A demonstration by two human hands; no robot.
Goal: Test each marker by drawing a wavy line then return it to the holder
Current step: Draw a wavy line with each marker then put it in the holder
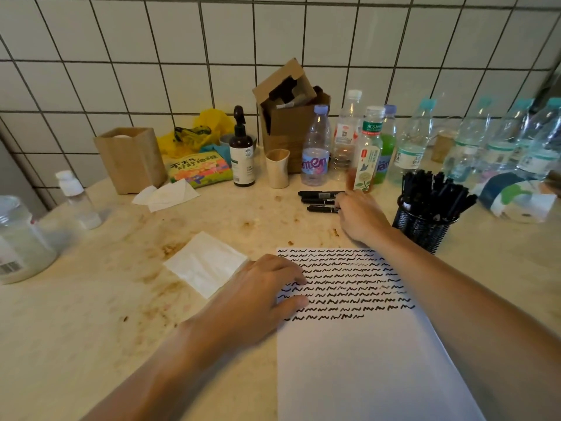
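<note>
Beige and stained, the counter (91, 299) runs below a wall of white tiles (151, 41), and on it lies a white sheet of paper (364, 375) whose upper part is filled with rows of black wavy lines (349, 287). At the sheet's left edge the left hand (261, 296) lies flat, fingers straight and pressing on the paper. Beyond the top of the sheet the right hand (361, 217) reaches to three black markers (321, 202) lying side by side on the counter; its fingertips touch their near ends, but whether it grips one I cannot tell. Just right of that hand stands a black mesh holder (422, 229) packed with more black markers. A row of plastic bottles (315, 147) lines the back, with a torn cardboard box (291, 123), a dark spray bottle (242, 153) and a small cup (277, 168) beside them. Left of the sheet lies a folded white tissue (206, 262)
</note>
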